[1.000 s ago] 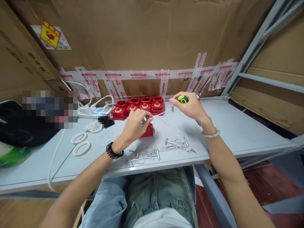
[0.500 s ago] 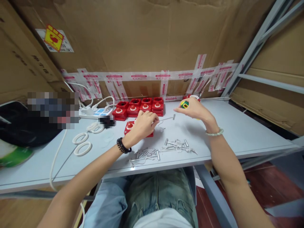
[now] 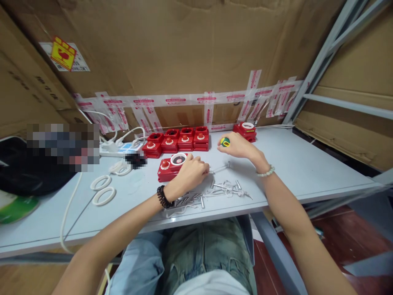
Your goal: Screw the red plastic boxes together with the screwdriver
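Note:
My left hand [image 3: 190, 173] rests closed on the grey table [image 3: 307, 164], its fingers pinched on one end of a thin metal pin [image 3: 221, 167] that lies across the tabletop. Just left of that hand lies a red button box [image 3: 170, 166] with a white ring on top. My right hand [image 3: 238, 146] is closed around a screwdriver with a yellow-green handle [image 3: 225, 141], held low above the table behind the pin. A heap of metal pins and screws [image 3: 211, 191] lies near the front edge, below both hands.
A row of red button boxes [image 3: 178, 141] stands behind the hands, and one more red box [image 3: 246, 130] sits at the back right. White rings [image 3: 102, 189], a power strip with white cables [image 3: 123, 146] and a black bag [image 3: 27, 172] lie left. Cardboard walls the back.
Both hands have come down to the table. The pin, earlier held up between them, now lies on the surface. The red box near my left hand is now uncovered.

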`<act>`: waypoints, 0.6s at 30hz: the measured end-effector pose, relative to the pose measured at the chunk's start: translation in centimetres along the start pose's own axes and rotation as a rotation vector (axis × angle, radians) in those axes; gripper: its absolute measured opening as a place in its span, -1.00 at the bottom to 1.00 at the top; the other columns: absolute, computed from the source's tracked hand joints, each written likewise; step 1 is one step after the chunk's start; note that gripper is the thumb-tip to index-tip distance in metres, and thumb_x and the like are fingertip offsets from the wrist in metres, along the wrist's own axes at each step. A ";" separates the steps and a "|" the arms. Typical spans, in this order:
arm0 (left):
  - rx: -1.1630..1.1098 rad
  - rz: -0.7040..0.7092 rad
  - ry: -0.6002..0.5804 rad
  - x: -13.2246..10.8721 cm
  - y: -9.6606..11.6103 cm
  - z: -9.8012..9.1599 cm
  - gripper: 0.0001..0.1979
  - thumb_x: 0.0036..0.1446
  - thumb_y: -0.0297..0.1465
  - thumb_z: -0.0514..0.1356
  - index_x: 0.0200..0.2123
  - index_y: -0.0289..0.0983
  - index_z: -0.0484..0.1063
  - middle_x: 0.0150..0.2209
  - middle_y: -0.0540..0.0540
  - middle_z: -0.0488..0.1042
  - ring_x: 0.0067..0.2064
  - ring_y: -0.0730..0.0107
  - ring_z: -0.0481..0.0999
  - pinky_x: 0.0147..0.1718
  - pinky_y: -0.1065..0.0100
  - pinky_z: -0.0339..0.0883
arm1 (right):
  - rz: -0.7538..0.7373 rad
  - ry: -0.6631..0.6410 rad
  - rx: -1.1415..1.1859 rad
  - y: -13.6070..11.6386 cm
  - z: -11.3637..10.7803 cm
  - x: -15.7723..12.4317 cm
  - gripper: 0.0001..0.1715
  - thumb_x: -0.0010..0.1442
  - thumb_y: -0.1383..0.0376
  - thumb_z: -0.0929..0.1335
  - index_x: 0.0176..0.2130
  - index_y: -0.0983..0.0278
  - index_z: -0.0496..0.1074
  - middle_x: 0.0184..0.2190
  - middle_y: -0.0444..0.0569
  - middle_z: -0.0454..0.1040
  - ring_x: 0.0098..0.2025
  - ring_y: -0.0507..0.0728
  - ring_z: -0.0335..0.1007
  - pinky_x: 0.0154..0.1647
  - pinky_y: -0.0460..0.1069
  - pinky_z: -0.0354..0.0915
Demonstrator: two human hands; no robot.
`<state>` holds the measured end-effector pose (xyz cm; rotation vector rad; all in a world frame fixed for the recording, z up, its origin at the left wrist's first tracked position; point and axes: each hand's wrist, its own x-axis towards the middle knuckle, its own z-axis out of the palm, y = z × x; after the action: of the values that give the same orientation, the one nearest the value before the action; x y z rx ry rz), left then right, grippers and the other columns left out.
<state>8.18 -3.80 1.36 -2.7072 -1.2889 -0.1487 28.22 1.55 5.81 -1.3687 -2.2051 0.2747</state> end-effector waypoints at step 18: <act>0.056 -0.029 -0.096 5.0 0.0 -0.7 -0.68 0.25 -0.23 0.20 -0.36 -0.37 0.58 -0.37 -0.26 0.60 -0.24 0.08 0.57 -0.11 0.14 0.07 | -0.003 0.100 0.009 -0.3 -0.1 0.2 -0.81 0.02 0.36 0.34 -0.31 0.31 0.53 -0.41 0.01 0.56 -0.37 0.11 0.42 -0.31 -0.03 0.23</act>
<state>11.30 -0.11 2.81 -2.6792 -1.3371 0.0144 28.00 1.61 6.09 -1.3449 -2.1219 0.2103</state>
